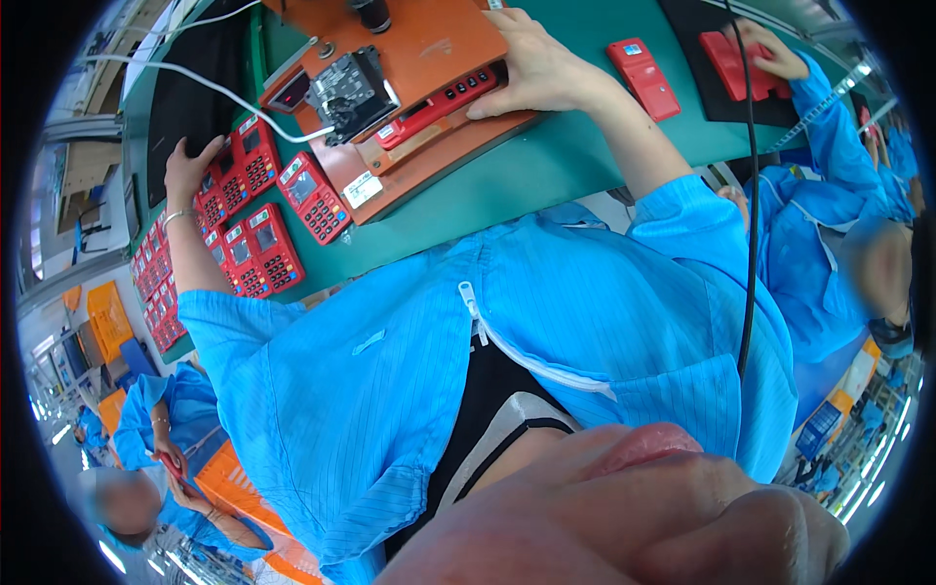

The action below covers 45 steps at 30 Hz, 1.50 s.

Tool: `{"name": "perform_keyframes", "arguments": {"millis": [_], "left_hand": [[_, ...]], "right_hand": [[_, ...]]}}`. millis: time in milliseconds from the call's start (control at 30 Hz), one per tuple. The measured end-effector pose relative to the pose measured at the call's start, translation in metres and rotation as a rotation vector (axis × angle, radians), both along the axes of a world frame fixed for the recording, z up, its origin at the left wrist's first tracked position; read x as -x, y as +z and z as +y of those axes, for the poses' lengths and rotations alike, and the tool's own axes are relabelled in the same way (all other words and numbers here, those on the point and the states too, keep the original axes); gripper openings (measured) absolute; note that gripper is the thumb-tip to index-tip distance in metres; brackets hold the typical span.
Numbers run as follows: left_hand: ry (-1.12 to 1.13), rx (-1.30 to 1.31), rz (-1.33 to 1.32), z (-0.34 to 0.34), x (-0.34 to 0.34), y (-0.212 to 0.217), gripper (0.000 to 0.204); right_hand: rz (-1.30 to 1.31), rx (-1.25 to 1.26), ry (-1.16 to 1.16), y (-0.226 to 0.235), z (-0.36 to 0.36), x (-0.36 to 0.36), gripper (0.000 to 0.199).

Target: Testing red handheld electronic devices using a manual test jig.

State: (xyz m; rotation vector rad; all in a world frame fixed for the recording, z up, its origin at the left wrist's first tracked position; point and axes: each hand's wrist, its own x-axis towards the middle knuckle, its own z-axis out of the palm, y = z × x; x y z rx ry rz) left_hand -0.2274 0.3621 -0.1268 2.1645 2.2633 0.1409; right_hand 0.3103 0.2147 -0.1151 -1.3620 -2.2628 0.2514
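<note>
My right hand (536,66) grips the right end of an orange test fixture (444,49), with the thumb low beside a red handheld card terminal (439,109) lying in its slot. Only the terminal's front edge with keys shows. A small circuit board (353,88) with a cable sits on the fixture's left part. My left hand (183,180) is beside a group of red keypad terminals (234,174), thumb and finger spread apart. Whether it touches one is hard to tell. A single red terminal (313,198) lies between that group and the fixture.
More red terminals (156,268) stand in rows at the left of the green table (429,226). One lies face down (643,78) right of the fixture. A white cable (195,80) crosses at upper left; a black cable (749,244) hangs at right. A co-worker's hand (775,51) holds a red device.
</note>
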Motion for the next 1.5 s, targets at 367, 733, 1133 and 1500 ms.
{"name": "perform_keyframes", "arguments": {"millis": [367, 733, 1133, 1500], "left_hand": [[-0.03, -0.283, -0.051, -0.012, -0.004, -0.001, 0.046], [-0.133, -0.985, -0.377, -0.101, 0.048, 0.084, 0.019], [0.059, -1.507, -0.479, -0.442, -0.062, 0.188, 0.018], [-0.802, -1.621, 0.094, -0.432, -0.195, 0.2, 0.03]], "right_hand": [[0.401, 0.26, 0.153, 0.031, 0.0, -0.008, 0.082], [0.902, 0.481, -0.111, -0.002, -0.085, -0.112, 0.068], [0.266, -0.537, -0.731, -0.087, -0.091, -0.142, 0.073], [-0.188, -0.44, -0.644, -0.09, -0.075, -0.148, 0.069]]}}
